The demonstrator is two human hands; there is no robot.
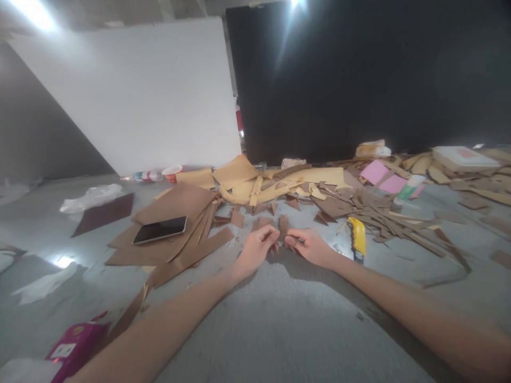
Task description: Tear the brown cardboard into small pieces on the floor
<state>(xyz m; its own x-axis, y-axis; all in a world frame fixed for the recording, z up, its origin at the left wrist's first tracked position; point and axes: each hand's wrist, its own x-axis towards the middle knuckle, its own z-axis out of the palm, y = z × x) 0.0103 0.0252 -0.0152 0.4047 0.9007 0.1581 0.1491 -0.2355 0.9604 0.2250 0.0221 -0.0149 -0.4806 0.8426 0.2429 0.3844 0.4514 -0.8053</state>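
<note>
Close together over the grey table, my left hand (pixel 259 247) and my right hand (pixel 311 246) are both closed in a pinch. Between them is a small brown piece of leather-like sheet (pixel 283 226), its lower part hidden by the fingers. Both hands appear to grip it, one from each side. To the right of my right hand lies a yellow glue gun or cutter-like tool (pixel 358 236); its exact kind is unclear. Small brown offcuts (pixel 237 218) are scattered just beyond the hands.
Brown sheets (pixel 175 205) carry a phone (pixel 160 230) at left. A magenta device (pixel 75 348) sits front left. Cut strips (pixel 383 213) pile up at right, near pink sheets (pixel 383 177). A paper cup (pixel 172 173) stands behind; white (pixel 159 96) and black panels (pixel 359 80) close the back.
</note>
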